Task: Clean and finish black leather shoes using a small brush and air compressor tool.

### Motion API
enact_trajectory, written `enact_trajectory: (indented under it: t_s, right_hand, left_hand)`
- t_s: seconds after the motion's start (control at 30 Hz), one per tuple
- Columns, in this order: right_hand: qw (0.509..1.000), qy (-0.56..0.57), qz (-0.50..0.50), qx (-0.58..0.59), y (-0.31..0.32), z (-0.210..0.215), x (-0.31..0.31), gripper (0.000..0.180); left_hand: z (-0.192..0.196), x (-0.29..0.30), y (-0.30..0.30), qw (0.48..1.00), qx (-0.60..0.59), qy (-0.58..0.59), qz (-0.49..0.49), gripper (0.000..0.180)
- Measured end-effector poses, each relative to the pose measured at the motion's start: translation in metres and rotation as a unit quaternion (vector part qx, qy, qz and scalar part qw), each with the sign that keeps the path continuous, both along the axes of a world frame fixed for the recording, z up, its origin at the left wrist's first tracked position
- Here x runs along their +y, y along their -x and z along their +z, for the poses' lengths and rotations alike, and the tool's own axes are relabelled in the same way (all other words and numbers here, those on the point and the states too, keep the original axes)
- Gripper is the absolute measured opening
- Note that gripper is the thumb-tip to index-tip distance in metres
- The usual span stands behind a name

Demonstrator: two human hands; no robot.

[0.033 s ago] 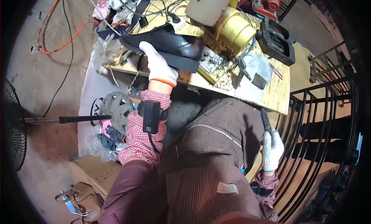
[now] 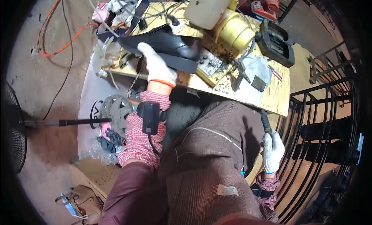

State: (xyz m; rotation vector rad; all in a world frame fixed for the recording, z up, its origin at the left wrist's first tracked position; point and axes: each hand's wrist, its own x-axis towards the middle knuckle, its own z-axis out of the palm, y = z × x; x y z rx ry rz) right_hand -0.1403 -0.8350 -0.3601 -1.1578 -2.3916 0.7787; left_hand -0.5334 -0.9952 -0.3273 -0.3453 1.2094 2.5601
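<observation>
A black slip-on style shoe (image 2: 180, 46) with a perforated upper and a thick dark sole lies on its side over the near left part of the worktable. My left hand (image 2: 158, 70), in a white knit glove with an orange cuff, grips it by the sole, thumb along the sole's edge; the other fingers are hidden behind the shoe. Low at the right, off the table's front corner, my gloved right hand (image 2: 273, 150) is closed around a dark, stubby rod-like tool (image 2: 266, 122) that points up toward the table edge.
Stained wooden table (image 2: 281, 95) carries a yellow container (image 2: 234, 29), a pale jug (image 2: 205, 7), a dial control box (image 2: 209, 64), a black tray-like block (image 2: 276, 42), cables and a rag. Black metal rack (image 2: 306, 147) stands close right; a fan (image 2: 15, 128) is at far left.
</observation>
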Motion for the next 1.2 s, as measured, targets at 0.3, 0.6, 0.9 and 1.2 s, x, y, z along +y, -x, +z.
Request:
enact_trajectory:
  t_s: [0.3, 0.6, 0.9, 1.2]
  right_hand:
    - [0.907, -0.328, 0.038, 0.261, 0.125, 0.245, 0.173, 0.037]
    - [0.948, -0.107, 0.222, 0.201, 0.097, 0.153, 0.057, 0.026]
    - [0.985, -0.021, 0.096, 0.140, 0.012, 0.033, -0.013, 0.033]
    - [0.979, 0.058, 0.126, 0.148, 0.009, 0.033, -0.050, 0.037]
  left_hand:
    - [-0.076, -0.071, -0.086, 0.945, -0.067, -0.131, -0.293, 0.085]
    - [-0.096, -0.009, -0.155, 0.865, 0.171, -0.195, -0.430, 0.084]
    - [-0.072, 0.025, -0.157, 0.827, 0.269, -0.043, -0.492, 0.079]
    - [-0.033, 0.027, -0.159, 0.766, 0.371, 0.126, -0.510, 0.074]
